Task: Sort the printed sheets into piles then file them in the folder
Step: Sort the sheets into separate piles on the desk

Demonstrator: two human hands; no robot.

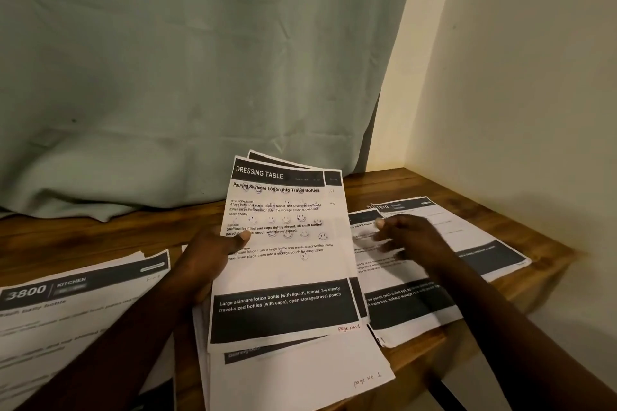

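Your left thumb (243, 235) presses down on the face of the DRESSING TABLE sheet (283, 270). The other fingers curl under, so the left hand (207, 264) grips a thin held stack (263, 158) by its left edge, centre of frame. The sheets fan a little at the top and stand tilted up toward you.

Right hand (410, 237), centre right, hovers over or rests on the middle pile (414, 307). The fingers are blurred but look loose and spread, pinching nothing. I can't tell if they touch the paper.

Handling, my read: plain printer paper, so light, floppy and slick sheet on sheet. It creases easily. A one-edge grip lets the far corner droop and the sheets slide apart. Pinch each sheet near a side edge or a corner, thumb on top, and peel one sheet at a time. Lay it flat, don't drop it.

Outward from the hands:
- More sheets (300, 377) lie under the held stack, bottom centre.
- A far pile (484, 243) lies just right of the middle one, overlapping it.
- The KITCHEN pile (66, 310) is at lower left.
- All lie on the wooden table (384, 183).
- There's a curtain (167, 60) behind and a wall (517, 77) at right.
- No folder is in view.
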